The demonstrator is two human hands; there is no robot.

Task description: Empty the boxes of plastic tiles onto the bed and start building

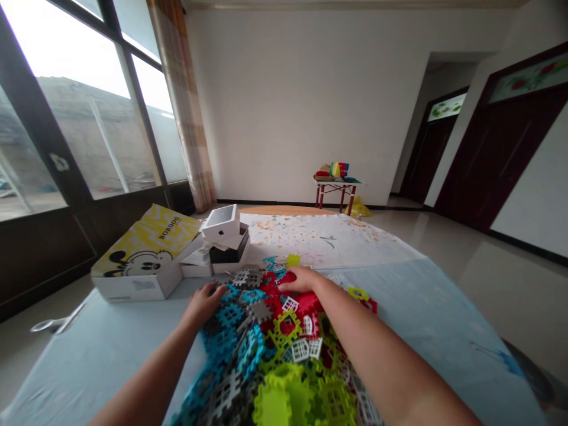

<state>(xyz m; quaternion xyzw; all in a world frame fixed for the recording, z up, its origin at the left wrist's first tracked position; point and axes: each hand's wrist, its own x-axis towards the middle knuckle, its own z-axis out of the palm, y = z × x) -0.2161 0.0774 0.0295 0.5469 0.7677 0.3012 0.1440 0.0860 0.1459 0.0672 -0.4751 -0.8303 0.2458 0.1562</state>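
Red pieces (309, 303) partly under right hand (304, 279) | blue pieces (229, 316) beside left hand (204, 304) | fingers (287, 287): grip unclear

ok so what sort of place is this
Probably a living room or similar room in a home: a long curtain hangs by the window, a patterned cloth covers the table, and colourful toy pieces lie heaped on it.

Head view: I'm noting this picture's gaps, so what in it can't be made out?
All in the head view:
- Right hand: any grip, hidden by its own back.
- Left hand: the same.
- Pile: lower pieces buried under others; near end cut off by the bottom edge.
- Yellow box: inside hidden by its lid; label print too small.
- Far table: items too small.
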